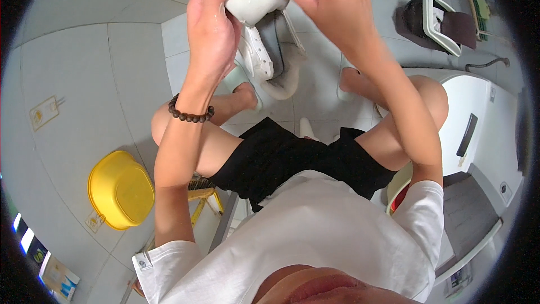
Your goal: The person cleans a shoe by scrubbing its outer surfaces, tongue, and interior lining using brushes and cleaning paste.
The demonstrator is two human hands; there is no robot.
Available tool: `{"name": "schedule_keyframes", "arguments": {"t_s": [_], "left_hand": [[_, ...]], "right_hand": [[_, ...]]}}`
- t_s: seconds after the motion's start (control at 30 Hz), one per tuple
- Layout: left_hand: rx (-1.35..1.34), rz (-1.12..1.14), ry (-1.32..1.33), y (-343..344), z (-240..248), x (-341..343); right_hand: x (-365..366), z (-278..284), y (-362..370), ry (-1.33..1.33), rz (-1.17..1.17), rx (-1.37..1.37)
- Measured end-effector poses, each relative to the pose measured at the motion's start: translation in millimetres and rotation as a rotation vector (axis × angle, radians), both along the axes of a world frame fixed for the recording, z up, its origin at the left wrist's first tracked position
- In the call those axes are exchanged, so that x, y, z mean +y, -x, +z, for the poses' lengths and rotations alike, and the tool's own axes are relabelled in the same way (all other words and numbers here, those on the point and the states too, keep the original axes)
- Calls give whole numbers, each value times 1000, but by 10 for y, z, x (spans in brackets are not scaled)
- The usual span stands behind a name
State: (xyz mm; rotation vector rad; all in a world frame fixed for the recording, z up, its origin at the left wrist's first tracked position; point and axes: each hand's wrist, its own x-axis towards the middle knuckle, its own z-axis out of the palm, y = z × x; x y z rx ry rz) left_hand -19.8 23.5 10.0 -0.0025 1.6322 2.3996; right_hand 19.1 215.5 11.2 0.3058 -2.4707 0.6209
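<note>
A white shoe (259, 59) with lace holes and a grey inside hangs in front of me, its pale padded collar toward me. My left hand (212, 22) is closed on it, the thumb pressing its pulled-out white tongue (256, 0), which bears a printed label. At the tongue's right edge, my right hand (332, 8) is bent, with the thumb against it. A greyish edge shows between the right thumb and forefinger; I cannot make out what it is. Both hands run up to the upper rim, so some fingers are hidden. Dark beads circle my left wrist.
A yellow basin (121, 190) hangs by the left wall, near a yellow-handled brush (201, 191). To the right stand a white tub-like fixture (464, 93) and a black-and-white bin (441, 25). My slippered feet rest on grey floor tiles below the shoe.
</note>
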Motion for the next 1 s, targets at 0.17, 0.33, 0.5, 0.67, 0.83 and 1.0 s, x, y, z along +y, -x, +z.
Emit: {"name": "schedule_keyframes", "arguments": {"t_s": [0.17, 0.33, 0.5, 0.67, 0.83, 1.0], "left_hand": [[28, -5, 20, 27, -30, -62], [30, -10, 20, 18, -110, -115], [10, 3, 53, 31, -43, -54], [13, -88, 48, 27, -129, -57], [22, -105, 136, 25, -177, -15], [114, -269, 207, 104, -172, -118]], "right_hand": [[-38, -62, 22, 56, 3, 24], [-71, 145, -118, 36, 124, -141], [74, 69, 76, 125, 54, -69], [227, 124, 231, 638, -21, -326], [240, 206, 210, 829, 214, -482], [329, 257, 195, 923, 297, -914]]}}
